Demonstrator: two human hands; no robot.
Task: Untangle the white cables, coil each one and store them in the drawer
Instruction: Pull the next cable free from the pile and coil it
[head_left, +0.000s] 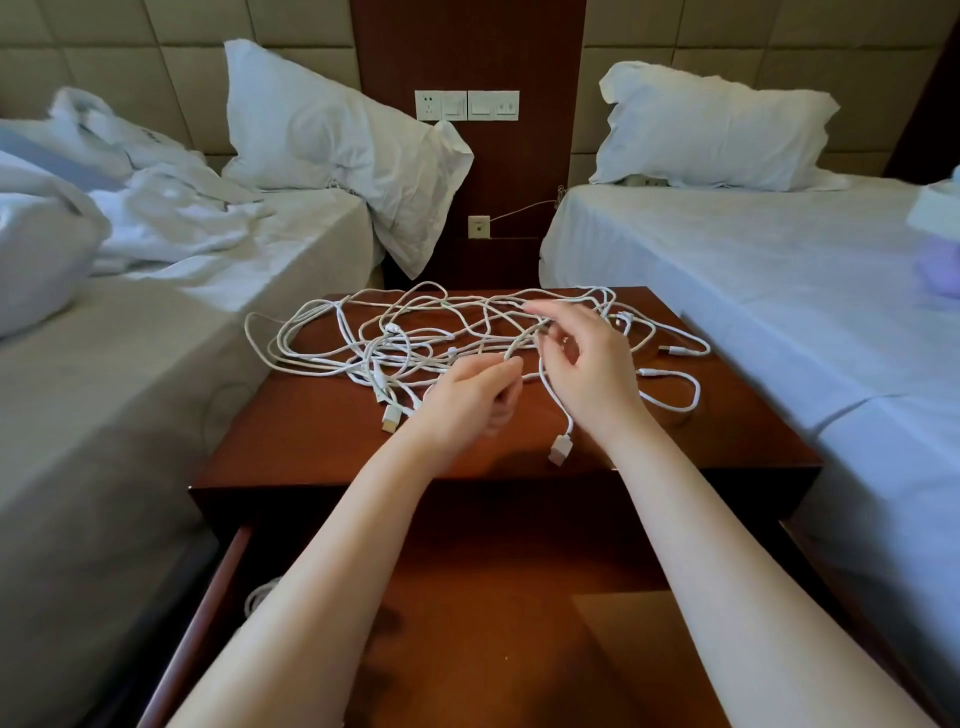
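Currently the white cables (395, 332) are spread tangled on the counter (311, 447), one strand being pinched in the left grip (467, 400) and held in the right grip (587, 364). Knots could be tightened, or the heap dragged off, if pulled sharply.

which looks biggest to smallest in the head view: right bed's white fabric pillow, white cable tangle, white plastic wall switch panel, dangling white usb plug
1. white cable tangle
2. white fabric pillow, though farther away, so this pair is unsure
3. white plastic wall switch panel
4. white usb plug
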